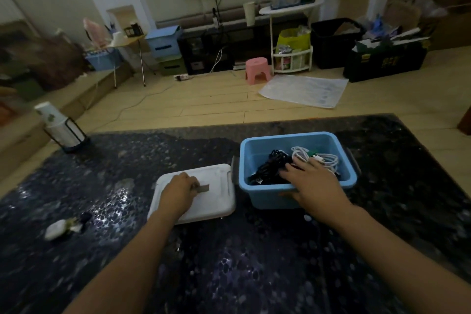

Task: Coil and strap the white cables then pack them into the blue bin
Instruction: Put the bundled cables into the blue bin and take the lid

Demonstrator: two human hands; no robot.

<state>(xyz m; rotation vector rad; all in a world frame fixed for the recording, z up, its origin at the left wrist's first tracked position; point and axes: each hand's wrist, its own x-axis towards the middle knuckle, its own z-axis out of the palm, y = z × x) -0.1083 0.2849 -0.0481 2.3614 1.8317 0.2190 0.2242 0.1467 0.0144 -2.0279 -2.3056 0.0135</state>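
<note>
The blue bin [265, 196] stands on the dark table, right of centre. Inside it lie a coiled white cable [323, 158] with a green strap and a bundle of black cables [272, 166]. My right hand [313, 183] rests over the bin's near rim, fingers spread and reaching onto the cables, thumb outside against the front wall. The bin's white lid [216, 199] lies flat to the left of the bin. My left hand [179, 192] is curled on top of the lid, fingers at a small grey tab or label on it.
The dark pebble-patterned table [229, 262] fills the foreground. A small white object with dark bits [60, 228] lies near its left edge. A white lantern-like holder [62, 126] stands at the far left corner. Beyond the table are the floor and storage clutter.
</note>
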